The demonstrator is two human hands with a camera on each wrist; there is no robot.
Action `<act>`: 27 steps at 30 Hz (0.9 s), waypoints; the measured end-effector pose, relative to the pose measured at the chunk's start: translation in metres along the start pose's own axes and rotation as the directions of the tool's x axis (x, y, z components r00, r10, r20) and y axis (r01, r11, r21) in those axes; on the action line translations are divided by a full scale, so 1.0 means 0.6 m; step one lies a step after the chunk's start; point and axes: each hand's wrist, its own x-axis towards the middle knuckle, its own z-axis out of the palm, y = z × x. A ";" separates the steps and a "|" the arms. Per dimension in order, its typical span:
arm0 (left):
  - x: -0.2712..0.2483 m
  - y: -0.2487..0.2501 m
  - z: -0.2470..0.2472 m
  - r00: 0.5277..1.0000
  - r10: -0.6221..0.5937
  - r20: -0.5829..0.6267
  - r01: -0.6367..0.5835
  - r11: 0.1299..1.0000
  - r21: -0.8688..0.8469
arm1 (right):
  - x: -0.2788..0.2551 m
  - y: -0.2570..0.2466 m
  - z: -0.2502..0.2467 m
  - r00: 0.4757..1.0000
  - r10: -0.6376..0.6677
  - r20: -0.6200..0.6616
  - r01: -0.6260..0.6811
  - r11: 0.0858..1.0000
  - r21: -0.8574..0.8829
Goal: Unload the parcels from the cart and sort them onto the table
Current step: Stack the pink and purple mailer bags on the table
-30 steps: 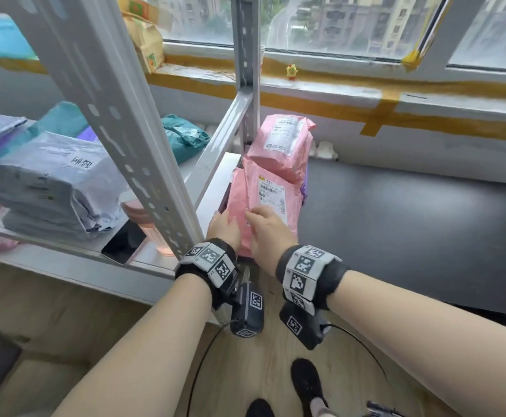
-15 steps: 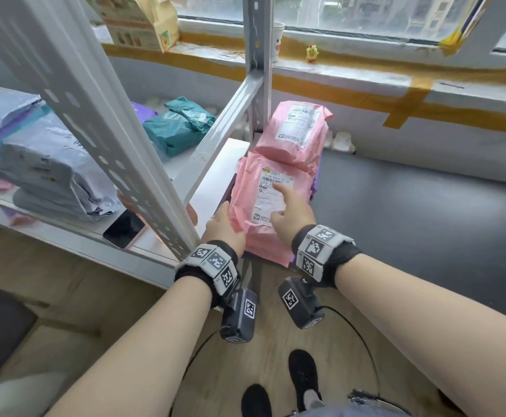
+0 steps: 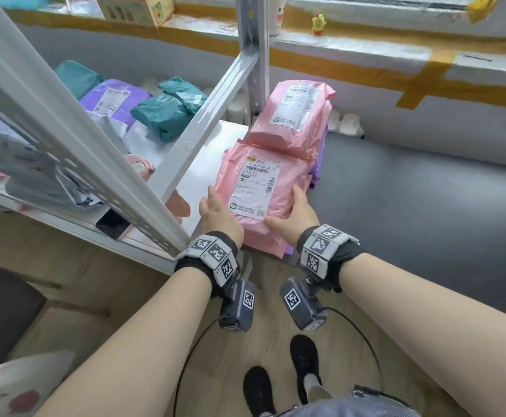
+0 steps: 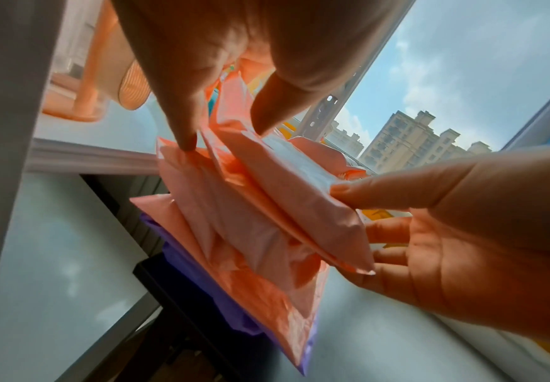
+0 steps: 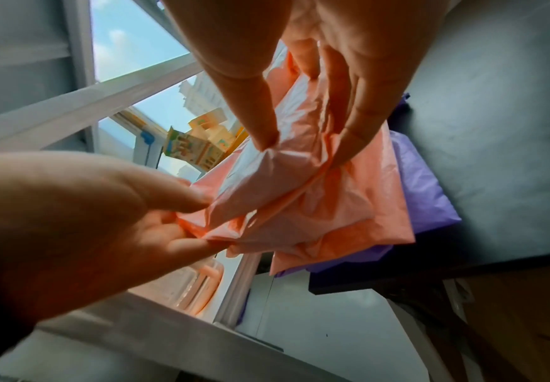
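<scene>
A pink parcel [image 3: 257, 191] with a white label tops a stack at the left end of the dark table [image 3: 411, 206], beside the metal cart [image 3: 203, 158]. My left hand [image 3: 218, 215] holds its left edge and my right hand [image 3: 293, 218] its right edge. In the wrist views both thumbs lie on top of the pink parcel [image 4: 287, 196] [image 5: 283, 186] with the fingers beneath. Another pink parcel [image 3: 293, 115] lies behind it, overlapping its far end. A purple parcel [image 5: 424, 186] sits under the stack.
The cart shelf carries teal [image 3: 167, 112], purple [image 3: 110, 100] and grey [image 3: 20, 164] parcels, a pink bottle [image 3: 138, 167] and a phone [image 3: 111, 222]. A slanted cart post [image 3: 65, 130] stands close to my left wrist. Wall and windowsill lie beyond the table.
My right hand has slid off the label to the parcel's right edge. My left hand stays on the left edge, so both hands now clasp the parcel's sides.
</scene>
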 end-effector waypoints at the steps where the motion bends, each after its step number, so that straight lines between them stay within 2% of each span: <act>1: 0.001 0.003 -0.001 1.000 -0.010 0.011 0.011 1.000 -0.008 | 0.000 0.000 0.003 1.000 -0.006 0.004 0.006 1.000 -0.003; 3: 0.004 0.005 -0.002 1.000 -0.018 -0.001 0.018 0.999 0.045 | -0.001 0.000 0.006 0.999 -0.032 -0.004 0.032 0.999 -0.015; 5: 0.004 0.004 -0.001 0.999 0.033 -0.025 -0.028 0.983 0.183 | 0.000 0.004 0.005 0.998 -0.050 -0.037 0.050 0.999 -0.020; 8: 0.004 0.004 0.006 0.993 0.107 0.041 -0.115 0.948 0.298 | 0.001 0.010 -0.001 0.992 -0.081 -0.097 0.078 0.996 -0.033; 12: 0.019 0.007 0.009 0.991 0.104 0.087 -0.121 0.969 0.214 | 0.005 0.021 -0.004 0.995 -0.073 -0.073 0.069 0.996 -0.050; 16: 0.032 -0.005 0.008 0.994 0.098 0.051 -0.107 0.969 0.220 | 0.009 0.031 -0.005 0.999 -0.040 -0.023 0.040 0.999 -0.012; 18: 0.036 -0.008 0.009 0.996 0.061 0.057 -0.071 0.978 0.197 | 0.009 0.034 -0.007 1.000 -0.022 0.003 0.022 1.000 0.000; 23: 0.050 -0.003 0.017 0.991 -0.075 0.114 0.073 0.997 0.017 | 0.015 0.039 -0.012 0.998 0.023 0.050 -0.027 0.997 0.071; 27: 0.057 -0.003 0.023 0.984 -0.093 0.155 0.088 0.995 0.038 | 0.023 0.047 -0.012 0.999 0.023 0.044 -0.028 0.992 0.120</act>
